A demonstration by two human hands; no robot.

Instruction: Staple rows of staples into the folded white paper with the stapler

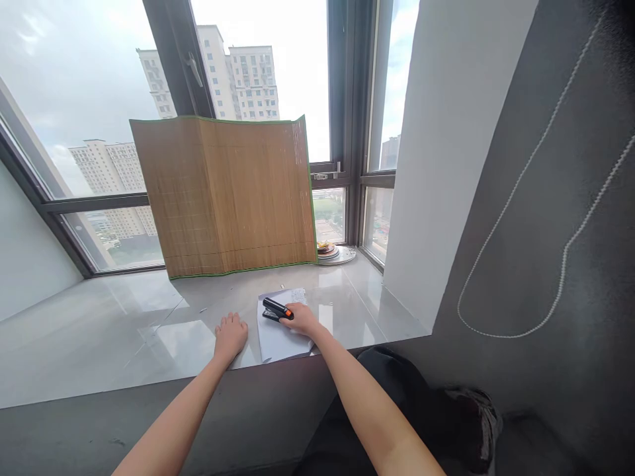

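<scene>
A black stapler with an orange mark [276,309] lies over a stack of white paper sheets [280,334] on the glossy grey window ledge [124,337]. My right hand [300,319] rests on the paper and grips the stapler's near end, fingers closed round it. My left hand [230,333] lies flat on the ledge just left of the paper, fingers together and stretched out, holding nothing.
A bamboo mat [228,195] stands upright against the window at the back of the ledge. A round dish with small items [335,252] sits to its right. A white wall column [436,165] bounds the ledge on the right, with a bead cord [546,198] on the dark surface beyond.
</scene>
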